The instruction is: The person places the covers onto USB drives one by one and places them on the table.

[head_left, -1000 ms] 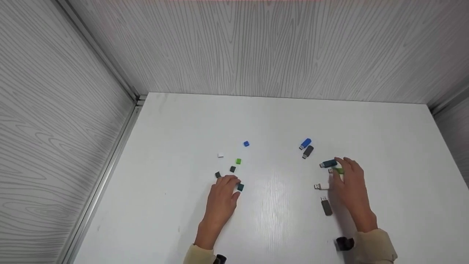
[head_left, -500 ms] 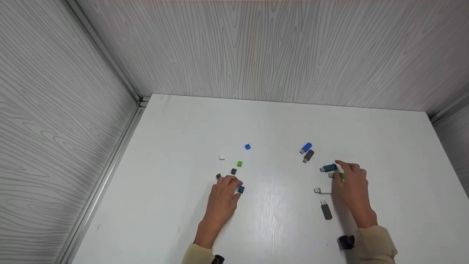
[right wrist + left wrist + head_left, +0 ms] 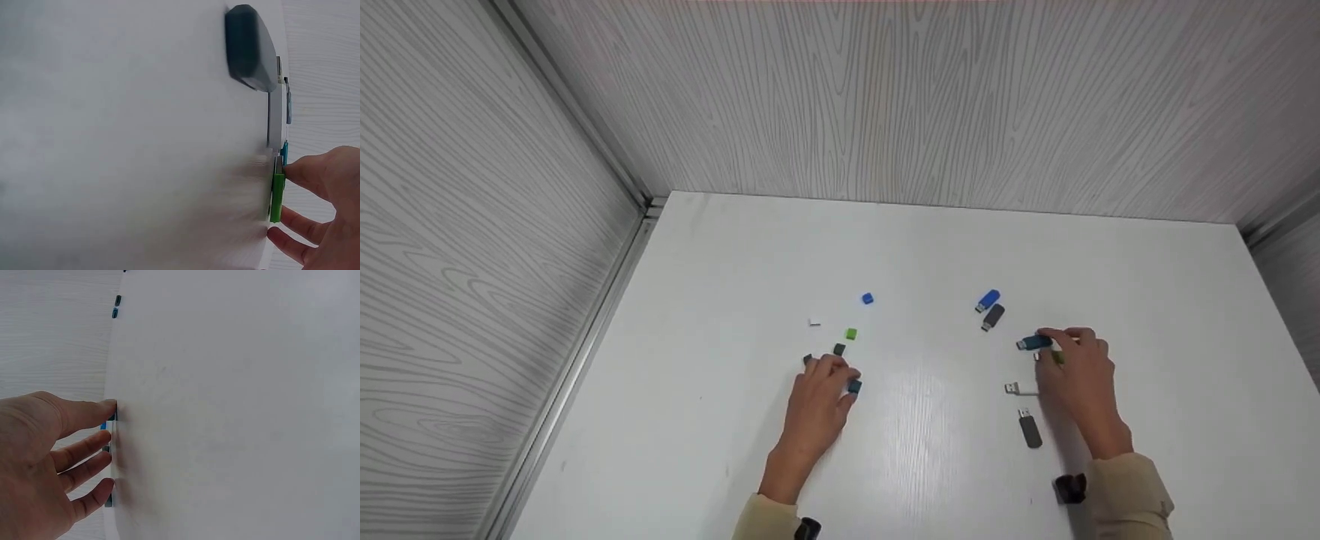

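Thumb and index finger of my left hand (image 3: 816, 397) pinch a small teal USB stick cap (image 3: 855, 386) on the white table. Its other fingers are spread, close to a dark cap (image 3: 808, 359). Further up lie another dark cap (image 3: 839, 349), a green cap (image 3: 851, 334), a white cap (image 3: 814, 323) and a blue cap (image 3: 868, 298). At the right, my right hand (image 3: 1080, 379) pinches a teal USB stick (image 3: 1033, 342) between thumb and index finger, its metal plug pointing left. Under that hand a green USB stick (image 3: 277, 197) is partly hidden.
Below the right hand's fingers lie a white USB stick (image 3: 1020, 389) and a dark grey one, the lower USB stick (image 3: 1030, 430). A blue USB stick (image 3: 988, 300) and a grey USB stick (image 3: 993, 317) lie beyond. Wood-grain panels (image 3: 840, 97) border the table.
My right index finger has come in onto the teal USB stick, and the thumb has shifted slightly towards it. My left fingers have drawn in a little on the teal cap. The view tilted slightly.
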Demonstrator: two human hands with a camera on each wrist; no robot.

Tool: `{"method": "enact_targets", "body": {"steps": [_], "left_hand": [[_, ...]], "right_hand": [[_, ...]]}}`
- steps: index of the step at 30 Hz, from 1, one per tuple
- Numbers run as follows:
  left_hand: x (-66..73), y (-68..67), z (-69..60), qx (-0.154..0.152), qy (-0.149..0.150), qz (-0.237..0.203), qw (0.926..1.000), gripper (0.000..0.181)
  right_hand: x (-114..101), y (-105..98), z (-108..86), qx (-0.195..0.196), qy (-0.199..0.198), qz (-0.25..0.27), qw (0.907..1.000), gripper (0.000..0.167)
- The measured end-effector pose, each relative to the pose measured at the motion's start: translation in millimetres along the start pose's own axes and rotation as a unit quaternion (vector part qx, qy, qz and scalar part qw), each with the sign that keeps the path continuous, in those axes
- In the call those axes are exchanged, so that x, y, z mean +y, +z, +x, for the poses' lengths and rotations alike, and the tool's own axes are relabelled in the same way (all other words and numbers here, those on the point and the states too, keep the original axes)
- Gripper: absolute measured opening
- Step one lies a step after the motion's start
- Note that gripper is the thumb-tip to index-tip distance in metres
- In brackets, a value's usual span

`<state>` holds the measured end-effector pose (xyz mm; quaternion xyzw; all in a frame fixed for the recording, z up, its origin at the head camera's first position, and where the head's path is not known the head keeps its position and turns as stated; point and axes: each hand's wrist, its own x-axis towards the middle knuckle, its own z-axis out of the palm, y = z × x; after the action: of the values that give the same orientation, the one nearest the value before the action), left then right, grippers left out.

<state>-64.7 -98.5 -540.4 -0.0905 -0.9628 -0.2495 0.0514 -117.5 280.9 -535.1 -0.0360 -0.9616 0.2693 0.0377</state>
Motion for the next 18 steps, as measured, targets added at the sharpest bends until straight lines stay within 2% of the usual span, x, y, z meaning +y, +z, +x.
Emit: {"method": "enact_targets", "body": {"steps": [12,18], "left_hand": [[-1.5,-0.5,2.3,-0.009,-0.006,-0.017,0.9998,0.025],[-2.3,0.1,2.1,-0.011,-0.008,-0.022,0.9997,0.022]], "right_hand": [[2.7,0.3,2.4,0.005,-0.01,0.001,0.9999,0.037],[1.1,-0.3,2.4,0.0,-0.001,0.004,1.0,0.037]]}}
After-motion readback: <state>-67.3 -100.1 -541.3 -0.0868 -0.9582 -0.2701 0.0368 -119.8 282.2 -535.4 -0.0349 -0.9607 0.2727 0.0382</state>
